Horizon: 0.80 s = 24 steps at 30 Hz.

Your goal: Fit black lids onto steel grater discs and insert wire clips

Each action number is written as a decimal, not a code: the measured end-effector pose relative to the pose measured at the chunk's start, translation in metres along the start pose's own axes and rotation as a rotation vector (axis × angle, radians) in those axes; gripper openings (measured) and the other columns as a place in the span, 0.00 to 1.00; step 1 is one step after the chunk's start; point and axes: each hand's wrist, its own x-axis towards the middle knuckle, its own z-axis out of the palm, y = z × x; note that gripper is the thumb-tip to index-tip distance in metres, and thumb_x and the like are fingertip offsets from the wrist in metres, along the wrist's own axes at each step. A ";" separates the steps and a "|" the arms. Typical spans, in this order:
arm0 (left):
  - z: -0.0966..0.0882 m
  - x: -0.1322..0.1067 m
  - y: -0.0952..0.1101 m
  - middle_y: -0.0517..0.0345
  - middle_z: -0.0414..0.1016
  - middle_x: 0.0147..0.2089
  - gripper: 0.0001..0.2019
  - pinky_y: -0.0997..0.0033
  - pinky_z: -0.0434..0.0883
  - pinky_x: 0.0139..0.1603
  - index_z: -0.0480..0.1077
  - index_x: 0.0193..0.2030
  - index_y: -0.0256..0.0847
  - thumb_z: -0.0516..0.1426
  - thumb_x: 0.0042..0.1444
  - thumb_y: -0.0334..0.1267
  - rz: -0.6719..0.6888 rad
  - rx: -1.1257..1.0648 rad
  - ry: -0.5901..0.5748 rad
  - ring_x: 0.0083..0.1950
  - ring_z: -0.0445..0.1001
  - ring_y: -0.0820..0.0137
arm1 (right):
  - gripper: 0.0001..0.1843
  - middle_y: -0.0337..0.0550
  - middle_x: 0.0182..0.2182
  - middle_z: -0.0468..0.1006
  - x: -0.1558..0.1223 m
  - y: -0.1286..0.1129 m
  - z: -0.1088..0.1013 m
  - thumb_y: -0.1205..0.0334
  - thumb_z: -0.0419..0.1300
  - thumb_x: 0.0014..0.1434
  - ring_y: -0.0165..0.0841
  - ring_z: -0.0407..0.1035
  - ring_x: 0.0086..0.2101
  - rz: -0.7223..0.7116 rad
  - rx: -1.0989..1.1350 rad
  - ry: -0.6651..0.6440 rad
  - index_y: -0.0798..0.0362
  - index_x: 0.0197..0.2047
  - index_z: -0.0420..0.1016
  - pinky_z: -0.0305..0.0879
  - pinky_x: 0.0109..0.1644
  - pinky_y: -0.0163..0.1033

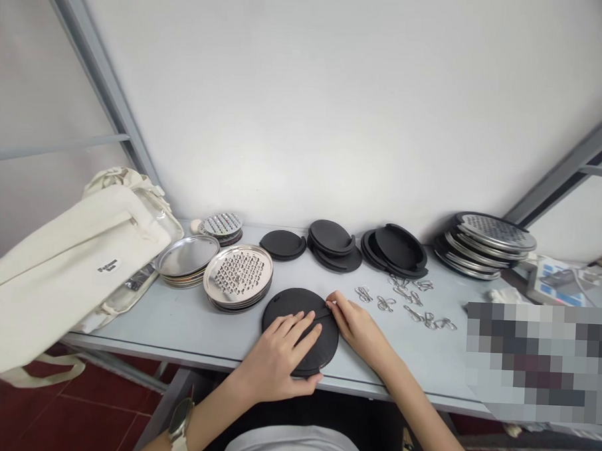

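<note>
Left hand (283,354) lies over the black disc (324,343), fingers loosely fanned across its top, thumb stretched out to the near rim. Bearing down, by the look of it, rather than closed round anything. Right hand (355,325) at the far right rim, fingertips bunched close together there; whether they truly pinch the rim cannot be told. A thin line runs over the disc from those fingertips; seam or raised edge, unclear.

Step in hand, as judged: one hand steadies, the other works the rim. Best done with even pressure near the middle, so the disc neither spins nor tips, and with small fingertip moves along the rim rather than a hard tug. Near rim sits close to the front edge of the tabletop (142,321); a firm push toward the body could carry it over, so a braced thumb there would help.

Position: disc directly beneath the left fingers, and left of the right hand, touching its fingertips. Grater stack (238,274) just beyond, to the left; its teeth call for care with the knuckles. Wire clips (385,303) scattered right of the right hand, apart from it. Black lids (332,236) farther back, toward the wall.
</note>
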 end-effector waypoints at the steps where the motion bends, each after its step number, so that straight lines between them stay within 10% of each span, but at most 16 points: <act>1: 0.000 0.000 0.000 0.44 0.57 0.68 0.33 0.52 0.61 0.61 0.57 0.66 0.35 0.54 0.57 0.49 0.000 0.001 0.003 0.64 0.61 0.52 | 0.10 0.45 0.32 0.76 0.000 0.000 0.000 0.59 0.41 0.69 0.37 0.72 0.31 0.002 0.001 0.000 0.50 0.41 0.60 0.65 0.36 0.39; 24: -0.001 0.000 0.000 0.43 0.57 0.67 0.33 0.53 0.61 0.61 0.57 0.66 0.35 0.55 0.57 0.49 0.009 0.004 0.030 0.65 0.60 0.53 | 0.08 0.47 0.34 0.75 -0.001 0.002 0.001 0.66 0.41 0.67 0.38 0.71 0.33 -0.047 0.012 -0.021 0.51 0.42 0.59 0.65 0.38 0.40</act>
